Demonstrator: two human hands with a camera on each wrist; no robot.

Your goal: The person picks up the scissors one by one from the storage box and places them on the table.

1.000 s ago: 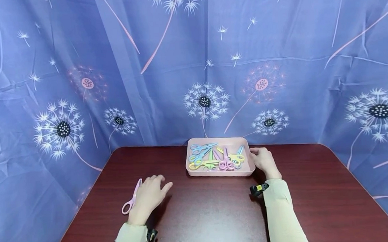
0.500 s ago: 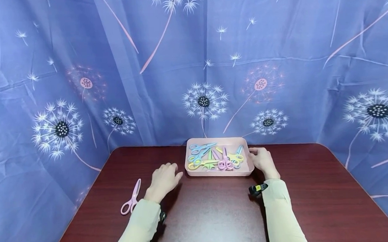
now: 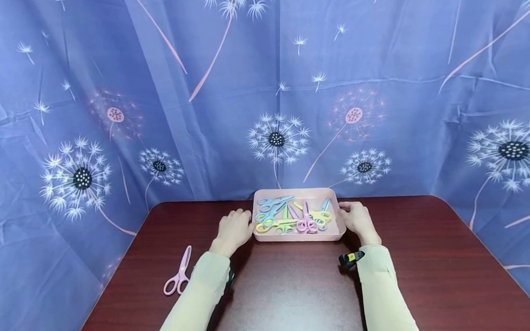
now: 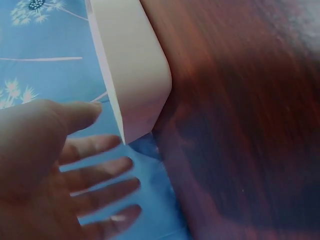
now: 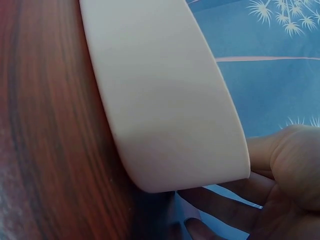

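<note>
A shallow pale pink tray (image 3: 300, 237) stands at the far side of the table, holding several pairs of scissors in blue, yellow, green and purple, such as the purple scissors (image 3: 306, 225). My right hand (image 3: 359, 221) holds the tray's right end, thumb at the rim and fingers against the outside. At the left end is my left hand (image 3: 233, 230); the left wrist view shows its fingers (image 4: 102, 172) spread and fairly straight, close to the tray's corner (image 4: 142, 107). Whether they touch it is hard to tell. Pink scissors (image 3: 181, 274) lie on the table, partly behind the left sleeve.
The dark red-brown wooden table (image 3: 293, 292) has rounded far corners. A blue curtain (image 3: 219, 138) with dandelion prints hangs right behind its far edge and along both sides. A black strap (image 3: 351, 259) sits at the right wrist.
My left hand has moved right and away from me, from beside the pink scissors to the tray's left end. The right hand stays at the tray, which has not moved on the table.
</note>
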